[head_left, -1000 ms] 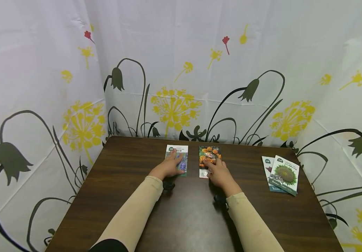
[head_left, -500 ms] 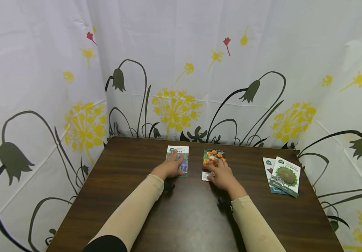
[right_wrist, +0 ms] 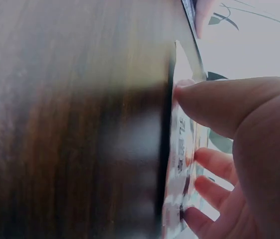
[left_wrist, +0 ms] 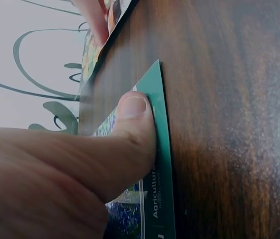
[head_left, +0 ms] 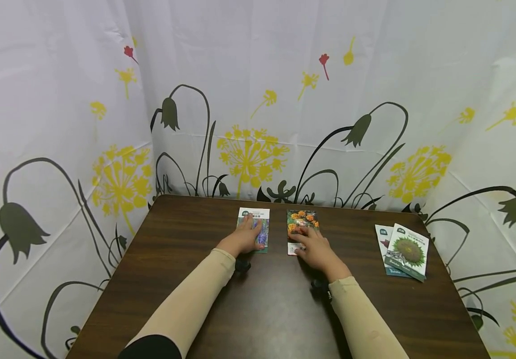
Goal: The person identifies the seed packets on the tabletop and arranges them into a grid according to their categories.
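My left hand (head_left: 241, 237) rests on a seed packet with purple flowers (head_left: 263, 232), its fingers spread over the picture. In the left wrist view the thumb (left_wrist: 130, 119) lies on that packet's green lower edge (left_wrist: 155, 94). To the right, my right hand (head_left: 319, 252) touches a seed packet with orange flowers (head_left: 301, 216), fingers apart and slightly bent. The right wrist view shows its thumb and fingertips on the face of the glossy orange-flower packet (right_wrist: 179, 144), which lies on the table. Both hands partly cover their packets.
At the right of the brown table (head_left: 266, 309) lie two more packets: a sunflower packet (head_left: 408, 251) overlaps another packet (head_left: 382, 239) with a teal lower edge. A white curtain (head_left: 258, 60) printed with flowers stands behind the table and along its sides.
The orange-flower packet first slid right and nearer under my right hand, then slightly back and left. My left hand and the purple-flower packet stay in place.
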`<action>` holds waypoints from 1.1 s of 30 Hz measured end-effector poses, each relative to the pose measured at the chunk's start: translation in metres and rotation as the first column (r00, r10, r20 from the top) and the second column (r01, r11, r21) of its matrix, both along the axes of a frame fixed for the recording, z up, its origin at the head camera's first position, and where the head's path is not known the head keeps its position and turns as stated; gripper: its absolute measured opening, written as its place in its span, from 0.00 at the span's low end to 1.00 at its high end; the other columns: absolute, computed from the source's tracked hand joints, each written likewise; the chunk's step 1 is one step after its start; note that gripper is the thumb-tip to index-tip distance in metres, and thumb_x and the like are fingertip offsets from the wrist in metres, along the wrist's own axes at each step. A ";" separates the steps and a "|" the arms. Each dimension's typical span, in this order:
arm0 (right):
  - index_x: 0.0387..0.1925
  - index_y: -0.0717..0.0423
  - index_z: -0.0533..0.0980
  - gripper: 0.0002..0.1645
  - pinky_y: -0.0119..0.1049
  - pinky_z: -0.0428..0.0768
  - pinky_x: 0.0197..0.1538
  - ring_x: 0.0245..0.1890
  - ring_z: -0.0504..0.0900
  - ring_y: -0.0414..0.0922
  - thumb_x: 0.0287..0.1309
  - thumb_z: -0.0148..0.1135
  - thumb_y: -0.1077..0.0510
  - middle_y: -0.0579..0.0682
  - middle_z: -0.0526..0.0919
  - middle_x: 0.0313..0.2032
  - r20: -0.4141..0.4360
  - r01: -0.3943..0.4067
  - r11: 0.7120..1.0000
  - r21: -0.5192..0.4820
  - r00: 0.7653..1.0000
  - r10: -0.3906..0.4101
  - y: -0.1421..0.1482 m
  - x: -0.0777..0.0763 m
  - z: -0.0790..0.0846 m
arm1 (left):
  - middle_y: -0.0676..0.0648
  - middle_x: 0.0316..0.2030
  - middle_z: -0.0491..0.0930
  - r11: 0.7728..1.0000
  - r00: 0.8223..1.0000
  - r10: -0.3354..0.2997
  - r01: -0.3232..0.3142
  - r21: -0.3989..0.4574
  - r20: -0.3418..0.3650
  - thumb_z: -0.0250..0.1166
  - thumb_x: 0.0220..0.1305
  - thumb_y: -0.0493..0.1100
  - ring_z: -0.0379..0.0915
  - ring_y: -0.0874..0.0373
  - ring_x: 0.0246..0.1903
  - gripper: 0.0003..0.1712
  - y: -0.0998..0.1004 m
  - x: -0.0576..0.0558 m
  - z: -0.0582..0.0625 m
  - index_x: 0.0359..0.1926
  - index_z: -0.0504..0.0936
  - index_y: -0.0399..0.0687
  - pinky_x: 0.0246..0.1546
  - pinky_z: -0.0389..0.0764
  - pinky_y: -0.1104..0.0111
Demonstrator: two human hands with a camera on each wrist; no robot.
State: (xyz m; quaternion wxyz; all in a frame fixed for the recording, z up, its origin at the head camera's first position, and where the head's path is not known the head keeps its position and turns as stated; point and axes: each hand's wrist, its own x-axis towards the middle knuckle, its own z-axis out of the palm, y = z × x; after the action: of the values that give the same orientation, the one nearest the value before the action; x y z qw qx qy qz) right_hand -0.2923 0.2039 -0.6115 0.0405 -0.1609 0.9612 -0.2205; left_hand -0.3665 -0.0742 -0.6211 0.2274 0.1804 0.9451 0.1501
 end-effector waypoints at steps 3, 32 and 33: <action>0.77 0.39 0.77 0.32 0.71 0.68 0.73 0.79 0.66 0.63 0.75 0.70 0.51 0.58 0.68 0.79 -0.010 -0.002 1.000 0.000 1.000 0.002 0.000 0.001 -0.001 | 0.33 0.87 0.21 1.000 1.000 0.005 -0.005 0.028 -0.008 0.70 0.74 0.61 0.16 0.38 0.87 0.60 0.000 -0.005 -0.010 0.90 0.42 0.52 0.88 0.40 0.43; 0.71 0.52 0.79 0.26 0.76 0.62 0.64 0.66 0.67 0.74 0.75 0.69 0.55 0.71 0.71 0.65 -0.169 0.374 0.906 -0.201 0.897 -0.408 0.101 0.043 0.023 | 0.28 0.87 0.29 0.998 0.999 0.004 -0.002 0.056 -0.035 0.72 0.74 0.55 0.24 0.34 0.88 0.57 0.000 0.016 0.022 0.89 0.48 0.46 0.87 0.46 0.41; 0.71 0.53 0.78 0.26 0.76 0.64 0.64 0.65 0.67 0.74 0.76 0.68 0.55 0.72 0.71 0.65 -0.158 0.401 0.892 -0.207 0.886 -0.435 0.107 0.045 0.025 | 0.28 0.87 0.30 0.998 0.999 0.002 0.000 0.055 -0.039 0.72 0.75 0.55 0.24 0.34 0.88 0.57 0.000 0.016 0.023 0.89 0.48 0.46 0.87 0.46 0.41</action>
State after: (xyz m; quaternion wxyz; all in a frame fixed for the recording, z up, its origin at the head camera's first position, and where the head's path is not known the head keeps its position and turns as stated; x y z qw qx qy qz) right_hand -0.2472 0.3105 -0.5860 -0.1190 0.0265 0.9501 -0.2870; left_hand -0.3505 -0.0741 -0.5984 0.2038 0.1891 0.9449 0.1726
